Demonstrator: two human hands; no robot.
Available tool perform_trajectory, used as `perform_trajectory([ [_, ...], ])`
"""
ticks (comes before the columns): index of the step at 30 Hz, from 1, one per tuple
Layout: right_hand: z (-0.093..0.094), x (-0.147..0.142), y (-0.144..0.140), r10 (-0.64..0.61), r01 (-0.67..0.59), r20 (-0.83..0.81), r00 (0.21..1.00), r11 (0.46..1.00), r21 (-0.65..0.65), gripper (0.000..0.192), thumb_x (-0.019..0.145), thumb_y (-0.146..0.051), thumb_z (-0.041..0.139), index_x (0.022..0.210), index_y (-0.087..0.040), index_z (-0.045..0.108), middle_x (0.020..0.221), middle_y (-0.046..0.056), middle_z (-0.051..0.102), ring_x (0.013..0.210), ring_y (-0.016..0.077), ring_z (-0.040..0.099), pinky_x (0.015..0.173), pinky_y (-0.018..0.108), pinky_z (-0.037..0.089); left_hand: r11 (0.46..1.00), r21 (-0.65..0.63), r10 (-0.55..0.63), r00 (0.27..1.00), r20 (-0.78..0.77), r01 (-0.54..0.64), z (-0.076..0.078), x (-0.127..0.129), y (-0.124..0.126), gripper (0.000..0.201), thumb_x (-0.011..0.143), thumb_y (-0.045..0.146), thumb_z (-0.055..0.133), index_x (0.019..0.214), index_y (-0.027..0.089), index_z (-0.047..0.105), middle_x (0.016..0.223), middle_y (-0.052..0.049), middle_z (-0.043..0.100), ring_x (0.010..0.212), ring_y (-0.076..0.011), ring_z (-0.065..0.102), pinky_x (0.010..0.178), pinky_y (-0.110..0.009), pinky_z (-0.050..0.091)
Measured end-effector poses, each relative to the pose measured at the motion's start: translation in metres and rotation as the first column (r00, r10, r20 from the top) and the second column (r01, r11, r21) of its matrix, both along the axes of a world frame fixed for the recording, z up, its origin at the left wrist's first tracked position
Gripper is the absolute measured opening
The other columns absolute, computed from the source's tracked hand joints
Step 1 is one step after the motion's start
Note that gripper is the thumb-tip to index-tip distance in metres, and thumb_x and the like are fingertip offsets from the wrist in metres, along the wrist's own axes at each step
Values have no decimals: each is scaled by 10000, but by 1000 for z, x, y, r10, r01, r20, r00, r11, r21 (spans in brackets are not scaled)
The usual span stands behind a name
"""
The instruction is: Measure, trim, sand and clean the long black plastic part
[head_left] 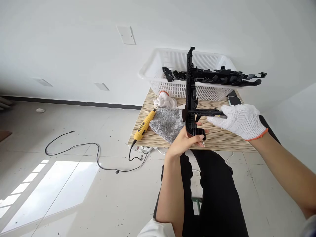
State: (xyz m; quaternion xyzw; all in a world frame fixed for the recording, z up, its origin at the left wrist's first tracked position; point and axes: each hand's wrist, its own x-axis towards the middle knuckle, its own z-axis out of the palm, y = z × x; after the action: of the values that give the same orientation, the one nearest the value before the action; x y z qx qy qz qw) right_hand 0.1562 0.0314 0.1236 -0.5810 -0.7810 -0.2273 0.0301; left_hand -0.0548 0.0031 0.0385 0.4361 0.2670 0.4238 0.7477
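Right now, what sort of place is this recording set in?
Probably a small makeshift assembly workspace in a bare room. A low wooden table holds a yellow power tool and a white basket of black plastic parts; the left hand holds another upright.

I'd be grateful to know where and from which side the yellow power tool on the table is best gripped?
Grip the yellow power tool around the middle of its body, coming from above. It lies flat and slanted beside the grey cloth, its top side clear, and its cord leaves the near end.
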Motion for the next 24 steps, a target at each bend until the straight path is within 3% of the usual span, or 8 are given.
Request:
perform_trajectory([
  [4,-2,1,-1,-1,1,41,999,1000,-5,645,898,-669,315,723,-158,669,496,67,515,488,161,427,546,290,144,1000,-3,6,1000,5,-6,1,0,-1,533,763,280,783,1197,169,494,1108,-121,737,576,-86,653,671,-286,584],
  [10,-8,3,-3,2,-3,28,1000,999,34,598,919,-596,306,701,-171,666,453,43,461,456,145,363,523,292,136,1000,-3,0,1000,-6,0,2,-1,-1,519,769,283,782,1193,175,503,1121,-112,726,607,-97,659,695,-310,591],
  [14,-7,2,-4,-12,13,17,1000,1000,-25,578,916,-569,329,653,-161,643,455,50,467,464,136,372,536,293,144,1000,-7,-14,1000,16,14,3,0,-1,511,771,256,776,1188,170,492,1120,-111,726,598,-83,646,684,-295,589],
  [24,-8,-2,-5,-118,119,52,992,993,-5,611,890,-626,321,653,-163,641,448,67,481,473,184,467,523,282,146,1000,5,-26,999,-21,26,2,0,-1,512,771,270,774,1203,156,524,1136,-134,728,640,-100,657,722,-308,581],
])
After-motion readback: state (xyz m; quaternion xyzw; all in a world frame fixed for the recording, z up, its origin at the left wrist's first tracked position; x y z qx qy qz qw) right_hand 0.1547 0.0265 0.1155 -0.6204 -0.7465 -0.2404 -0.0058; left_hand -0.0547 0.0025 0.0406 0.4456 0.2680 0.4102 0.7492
